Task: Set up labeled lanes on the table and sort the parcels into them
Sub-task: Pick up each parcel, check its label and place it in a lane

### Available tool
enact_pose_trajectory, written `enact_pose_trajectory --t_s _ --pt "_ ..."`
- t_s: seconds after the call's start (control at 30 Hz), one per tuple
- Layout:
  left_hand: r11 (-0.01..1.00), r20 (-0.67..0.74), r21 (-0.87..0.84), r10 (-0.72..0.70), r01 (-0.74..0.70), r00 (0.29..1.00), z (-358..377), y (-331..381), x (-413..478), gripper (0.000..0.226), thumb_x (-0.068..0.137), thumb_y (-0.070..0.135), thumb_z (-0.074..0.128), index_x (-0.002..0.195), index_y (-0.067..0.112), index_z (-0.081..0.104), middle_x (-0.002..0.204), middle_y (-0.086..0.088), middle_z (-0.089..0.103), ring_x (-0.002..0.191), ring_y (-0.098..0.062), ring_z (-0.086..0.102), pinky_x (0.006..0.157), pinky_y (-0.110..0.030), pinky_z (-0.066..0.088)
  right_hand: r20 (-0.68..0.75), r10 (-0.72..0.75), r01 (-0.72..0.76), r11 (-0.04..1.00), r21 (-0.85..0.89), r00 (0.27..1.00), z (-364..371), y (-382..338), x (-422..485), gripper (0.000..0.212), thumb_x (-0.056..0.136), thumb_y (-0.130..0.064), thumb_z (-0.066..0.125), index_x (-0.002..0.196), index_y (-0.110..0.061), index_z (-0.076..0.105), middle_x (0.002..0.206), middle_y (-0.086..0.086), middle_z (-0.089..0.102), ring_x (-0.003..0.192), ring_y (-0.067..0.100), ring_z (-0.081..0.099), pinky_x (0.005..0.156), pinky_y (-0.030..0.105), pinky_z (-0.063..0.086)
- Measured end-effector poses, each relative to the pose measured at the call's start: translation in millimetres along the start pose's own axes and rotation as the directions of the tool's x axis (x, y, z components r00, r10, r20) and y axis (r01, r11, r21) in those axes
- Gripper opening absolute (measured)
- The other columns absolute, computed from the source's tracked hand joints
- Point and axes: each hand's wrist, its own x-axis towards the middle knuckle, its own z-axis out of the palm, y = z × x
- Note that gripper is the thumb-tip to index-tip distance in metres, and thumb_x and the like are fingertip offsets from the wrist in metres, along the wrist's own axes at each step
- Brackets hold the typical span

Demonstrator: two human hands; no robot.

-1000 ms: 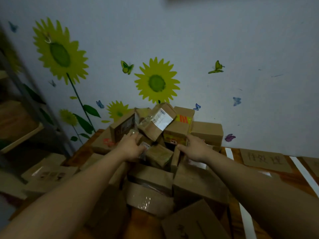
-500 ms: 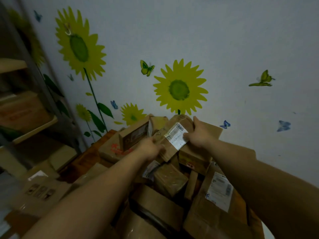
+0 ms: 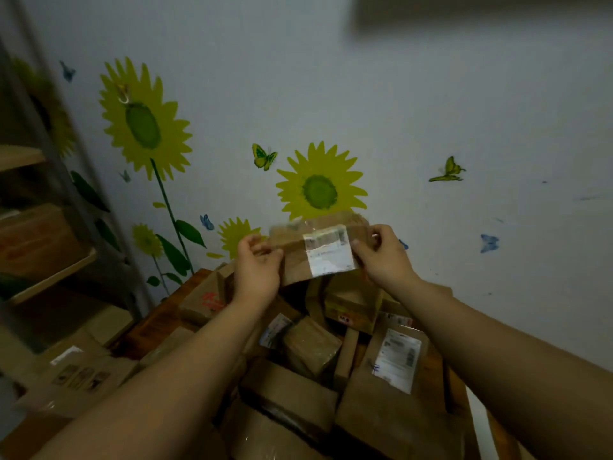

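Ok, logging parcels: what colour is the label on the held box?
White label on the brown box; head view.

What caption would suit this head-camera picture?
Left hand and right hand hold a labelled parcel above the parcel pile.

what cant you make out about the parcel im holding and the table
Head view only.
Text on the label of the held parcel: motion blur.
Any lane labels on the table: hidden under the parcel pile.
Parcel's ends: covered by the left hand and right hand.
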Motion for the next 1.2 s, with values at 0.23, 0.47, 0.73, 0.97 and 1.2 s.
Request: enact_pose_trajectory --t_s 0.23,0.47,0.73,0.97,1.2 --pt "0.948 0.228 -0.130 -0.258 0.292 0.939 -35 26 -56 0.022 0.091 0.036 0.058 0.091 0.015 0.065 0.096 -0.009 0.069 0.092 -0.025 0.065 0.082 -0.034 0.053 -0.076 0.033 -0.040 0.996 -0.085 0.997 -45 -35 -76 0.051 0.099 -0.048 0.036 0.085 -0.009 0.067 0.085 0.009 0.064 0.084 0.025 0.058 0.071 0.033 0.041" --pt "0.987 0.293 -0.070 -0.120 0.147 0.949 -48 36 -125 0.024 0.087 0.005 0.063 0.107 0.014 0.054 0.112 -0.012 0.060 0.099 -0.026 0.060 0.090 -0.039 0.051 -0.091 0.107 -0.113 0.992 -0.055 0.990 -87 -31 -162 0.010 0.092 -0.032 0.056 0.098 -0.023 0.058 0.093 0.001 0.065 0.085 0.019 0.064 0.078 0.039 0.055" --pt "0.981 0.381 -0.168 -0.030 0.101 0.924 21 48 -205 0.007 0.090 0.018 0.062 0.092 0.015 0.056 0.094 -0.005 0.061 0.079 -0.017 0.056 0.068 -0.028 0.046 -0.204 0.157 -0.174 0.983 -0.067 0.966 -178 17 -232 0.015 0.092 -0.014 0.056 0.105 -0.018 0.050 0.087 -0.001 0.058 0.085 0.021 0.060 0.073 0.033 0.050" --pt "0.990 0.666 0.043 -0.130 0.136 0.735 136 52 -280 0.062 0.090 0.000 0.057 0.145 0.022 0.036 0.135 -0.005 0.052 0.098 -0.017 0.059 0.064 -0.023 0.050 -0.241 0.270 -0.308 0.941 -0.137 0.932 -286 96 -254 0.037 0.097 -0.044 0.046 0.122 -0.018 0.052 0.108 -0.001 0.062 0.096 0.018 0.062 0.083 0.036 0.055" --pt "0.982 0.755 0.188 -0.163 0.028 0.636 273 18 -371 0.048 0.093 0.000 0.052 0.135 0.022 0.047 0.131 -0.003 0.056 0.107 -0.016 0.057 0.081 -0.023 0.053 -0.020 0.395 -0.389 0.893 -0.228 0.918 -397 209 -289 0.101 0.067 -0.046 0.082 0.146 -0.020 0.024 0.143 0.002 0.040 0.127 0.021 0.046 0.099 0.041 0.049"
